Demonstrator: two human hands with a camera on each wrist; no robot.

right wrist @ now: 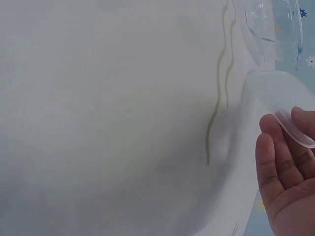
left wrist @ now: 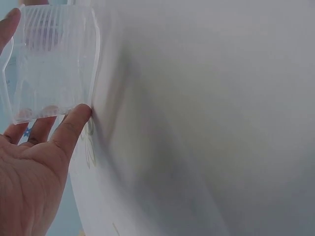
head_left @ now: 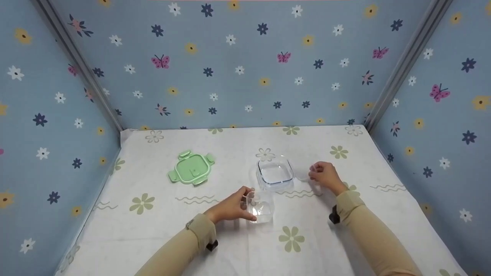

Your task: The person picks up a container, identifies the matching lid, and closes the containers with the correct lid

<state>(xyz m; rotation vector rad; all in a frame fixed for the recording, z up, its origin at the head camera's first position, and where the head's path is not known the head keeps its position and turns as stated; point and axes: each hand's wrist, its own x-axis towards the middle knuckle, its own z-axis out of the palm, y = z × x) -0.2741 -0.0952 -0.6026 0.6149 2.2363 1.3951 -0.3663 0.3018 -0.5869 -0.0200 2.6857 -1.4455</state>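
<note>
Left wrist view gives me the closest look at my left hand (left wrist: 29,167): the thumb (left wrist: 74,125) and the fingertips curl round a clear ribbed plastic cup (left wrist: 51,61), pinching its rim from both sides, so that hand is grasping the cup. From the head camera I see the same cup (head_left: 261,209) lying low on the tablecloth, just in front of the glass container (head_left: 275,174), which I take as my landmark; my left hand (head_left: 232,209) sits at the cup's left side.

On the right wrist camera, my right hand (right wrist: 288,167) has its fingers (right wrist: 269,157) bent gently under the edge of a second clear plastic piece (right wrist: 283,98), with one fingertip over its rim. It looks like a light hold on that edge, though the plastic is so transparent that I cannot tell its full shape. In the head view my right hand (head_left: 325,175) is just to the right of the glass container, fingers curled toward it, and the clear piece (head_left: 305,177) shows only as a faint outline between hand and container.

Farther out, the glass container stands upright and open on the white flowered tablecloth (head_left: 230,245), between my two hands. A green lid (head_left: 191,168) with side clips lies flat well to the left of the container, apart from both hands. Blue walls (head_left: 245,65) printed with flowers and butterflies rise behind the container and to both sides of it.
</note>
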